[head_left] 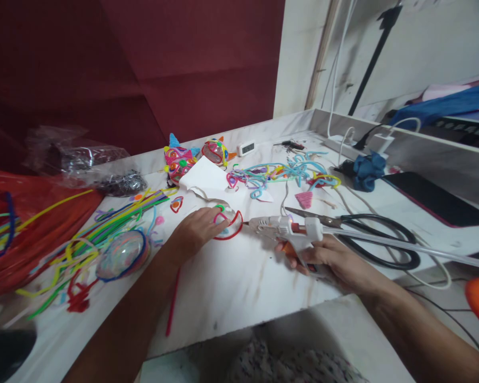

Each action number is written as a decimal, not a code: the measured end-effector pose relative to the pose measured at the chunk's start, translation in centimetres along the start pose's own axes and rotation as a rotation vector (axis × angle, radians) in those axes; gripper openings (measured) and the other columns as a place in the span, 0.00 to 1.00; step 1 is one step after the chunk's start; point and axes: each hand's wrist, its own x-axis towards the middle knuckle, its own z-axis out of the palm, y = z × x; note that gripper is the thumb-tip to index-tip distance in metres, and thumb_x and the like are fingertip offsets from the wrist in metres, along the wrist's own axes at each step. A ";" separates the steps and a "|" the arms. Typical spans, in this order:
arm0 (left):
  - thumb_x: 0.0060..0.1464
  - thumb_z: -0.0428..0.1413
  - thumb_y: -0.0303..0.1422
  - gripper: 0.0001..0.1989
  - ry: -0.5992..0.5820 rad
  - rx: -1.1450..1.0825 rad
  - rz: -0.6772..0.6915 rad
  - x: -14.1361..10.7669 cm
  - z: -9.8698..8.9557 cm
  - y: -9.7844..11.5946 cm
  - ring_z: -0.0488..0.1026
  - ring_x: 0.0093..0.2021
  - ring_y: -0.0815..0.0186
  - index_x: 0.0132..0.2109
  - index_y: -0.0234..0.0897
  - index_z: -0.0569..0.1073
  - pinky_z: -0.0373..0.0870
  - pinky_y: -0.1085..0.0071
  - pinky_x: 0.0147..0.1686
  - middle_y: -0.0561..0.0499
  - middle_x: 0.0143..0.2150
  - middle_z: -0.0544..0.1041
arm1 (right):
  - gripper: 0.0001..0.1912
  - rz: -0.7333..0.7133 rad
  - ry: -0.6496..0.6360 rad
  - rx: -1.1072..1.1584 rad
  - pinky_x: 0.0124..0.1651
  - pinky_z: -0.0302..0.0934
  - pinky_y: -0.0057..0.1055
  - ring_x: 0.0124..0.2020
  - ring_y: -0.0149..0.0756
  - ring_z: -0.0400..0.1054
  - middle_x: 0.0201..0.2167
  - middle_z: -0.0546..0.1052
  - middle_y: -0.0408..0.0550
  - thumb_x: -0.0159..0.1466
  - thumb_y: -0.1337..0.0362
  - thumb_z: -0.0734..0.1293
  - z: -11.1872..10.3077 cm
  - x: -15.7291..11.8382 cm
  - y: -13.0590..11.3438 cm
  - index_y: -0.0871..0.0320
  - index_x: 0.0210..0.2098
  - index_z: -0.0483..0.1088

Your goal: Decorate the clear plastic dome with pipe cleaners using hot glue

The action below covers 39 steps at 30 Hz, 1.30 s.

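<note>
My right hand [323,258] is wrapped round the grip of a white hot glue gun [281,226]. A long clear glue stick [399,243] runs out of its back. The gun's nozzle points left, close to a clear plastic shape edged with red pipe cleaner [238,227]; I cannot tell whether they touch. My left hand [197,231] has its fingers on the other side of that shape, holding it at the table. A bit of green shows by the fingertips. Just beyond lies a torn white sheet [207,181].
Large scissors [377,239] lie right of the glue gun. Loose pipe cleaners [131,213] and a blue-rimmed clear plastic dome [123,254] are on the left. Decorated masks [179,159] and a small digital display [246,148] stand at the back. A phone [439,199] lies right.
</note>
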 end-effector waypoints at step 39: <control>0.74 0.53 0.24 0.19 0.065 0.012 -0.029 0.3 0.1 1.0 0.77 0.56 0.58 0.62 0.46 0.82 0.75 0.61 0.57 0.46 0.58 0.85 | 0.14 0.010 -0.033 -0.068 0.36 0.59 0.38 0.26 0.36 0.65 0.28 0.80 0.48 0.51 0.56 0.75 -0.7 -0.7 0.5 0.58 0.33 0.82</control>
